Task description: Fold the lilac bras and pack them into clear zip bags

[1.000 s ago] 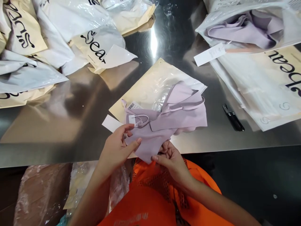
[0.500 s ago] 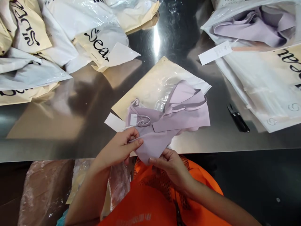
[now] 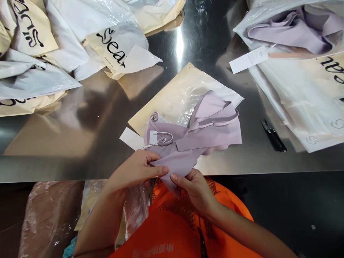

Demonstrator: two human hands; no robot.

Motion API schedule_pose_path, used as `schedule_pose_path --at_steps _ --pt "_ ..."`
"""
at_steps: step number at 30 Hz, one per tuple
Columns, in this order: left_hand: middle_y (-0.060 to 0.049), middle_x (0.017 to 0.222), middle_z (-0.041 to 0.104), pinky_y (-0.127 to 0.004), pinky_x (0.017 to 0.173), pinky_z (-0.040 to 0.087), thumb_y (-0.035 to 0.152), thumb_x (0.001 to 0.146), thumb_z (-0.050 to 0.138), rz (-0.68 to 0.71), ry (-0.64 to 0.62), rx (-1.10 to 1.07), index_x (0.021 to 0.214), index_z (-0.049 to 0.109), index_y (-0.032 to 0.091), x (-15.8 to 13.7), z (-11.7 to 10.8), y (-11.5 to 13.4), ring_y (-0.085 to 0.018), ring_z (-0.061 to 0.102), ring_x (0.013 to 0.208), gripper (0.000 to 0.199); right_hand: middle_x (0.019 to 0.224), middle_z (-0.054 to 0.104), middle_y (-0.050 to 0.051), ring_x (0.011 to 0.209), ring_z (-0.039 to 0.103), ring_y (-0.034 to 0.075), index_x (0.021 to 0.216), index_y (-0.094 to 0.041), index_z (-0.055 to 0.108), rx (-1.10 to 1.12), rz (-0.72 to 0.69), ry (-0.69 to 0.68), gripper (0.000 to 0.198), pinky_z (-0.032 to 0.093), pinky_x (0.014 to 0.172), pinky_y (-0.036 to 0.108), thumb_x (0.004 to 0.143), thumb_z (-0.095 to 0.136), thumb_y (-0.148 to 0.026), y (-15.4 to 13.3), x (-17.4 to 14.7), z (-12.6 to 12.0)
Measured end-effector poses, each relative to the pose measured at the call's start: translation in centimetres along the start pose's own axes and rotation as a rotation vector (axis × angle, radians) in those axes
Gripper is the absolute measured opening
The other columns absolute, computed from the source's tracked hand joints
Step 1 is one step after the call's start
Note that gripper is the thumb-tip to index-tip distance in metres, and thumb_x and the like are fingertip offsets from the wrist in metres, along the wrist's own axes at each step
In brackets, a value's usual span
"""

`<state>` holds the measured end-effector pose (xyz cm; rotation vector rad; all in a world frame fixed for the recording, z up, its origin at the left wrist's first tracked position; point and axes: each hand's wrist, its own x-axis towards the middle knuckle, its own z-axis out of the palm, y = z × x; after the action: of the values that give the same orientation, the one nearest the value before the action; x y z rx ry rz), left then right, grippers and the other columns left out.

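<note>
A lilac bra (image 3: 212, 125) lies partly folded at the table's front edge, with thin straps and a white label on a looped cord (image 3: 161, 138). My left hand (image 3: 142, 166) pinches its near left part, thumb on top. Closed on the near tip of the same fabric is my right hand (image 3: 192, 184), its thumb close to the left thumb. Beneath the bra is a cream and clear plastic bag (image 3: 163, 100), set cornerwise. A white paper tag (image 3: 131, 138) sticks out beside my left hand.
Several printed bags (image 3: 113, 50) are heaped at the upper left of the metal table (image 3: 53, 143). On the right, an opened bag (image 3: 290, 96) holds lilac garments (image 3: 290, 34) with a hanging tag (image 3: 248, 60). Small black snips (image 3: 273, 136) lie near it. Crumpled plastic (image 3: 51, 215) is below the left edge.
My left thumb has slid right and down across the fabric, nearer my right thumb. The near part of the bra is more gathered between my hands.
</note>
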<state>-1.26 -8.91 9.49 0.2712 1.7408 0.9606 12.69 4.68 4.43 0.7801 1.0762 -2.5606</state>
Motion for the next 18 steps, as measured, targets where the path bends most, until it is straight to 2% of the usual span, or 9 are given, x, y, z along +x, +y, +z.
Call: schedule_pose_path --at_steps 5,11,18 --pt "0.0 0.054 0.052 -0.021 0.044 0.029 0.044 0.074 0.072 0.032 -0.029 0.007 0.074 0.072 0.017 0.2 0.0 -0.3 -0.012 0.043 0.049 0.027 0.056 0.056 0.0 0.048 0.047 0.009 0.066 -0.014 0.062 -0.063 -0.022 0.014 0.041 0.038 0.046 0.022 0.071 0.078 -0.051 0.0 0.1 0.2" --pt "0.002 0.047 0.048 -0.022 0.039 0.026 0.047 0.074 0.068 0.058 0.105 -0.069 0.06 0.059 0.019 0.5 0.9 -0.4 -0.011 0.042 0.038 0.033 0.055 0.054 -0.001 0.047 0.044 0.009 0.064 -0.015 0.06 -0.079 -0.022 0.007 0.045 0.037 0.046 0.022 0.065 0.081 -0.054 -0.4 0.0 0.3" --pt "0.005 0.047 0.05 -0.02 0.04 0.032 0.044 0.076 0.065 0.082 0.249 -0.116 0.078 0.062 0.017 0.7 1.6 -1.0 -0.01 0.045 0.038 0.026 0.058 0.053 -0.002 0.048 0.044 0.008 0.067 -0.015 0.061 -0.105 -0.056 -0.039 0.037 0.041 0.047 0.021 0.065 0.085 -0.043 -0.5 -0.6 -0.2"
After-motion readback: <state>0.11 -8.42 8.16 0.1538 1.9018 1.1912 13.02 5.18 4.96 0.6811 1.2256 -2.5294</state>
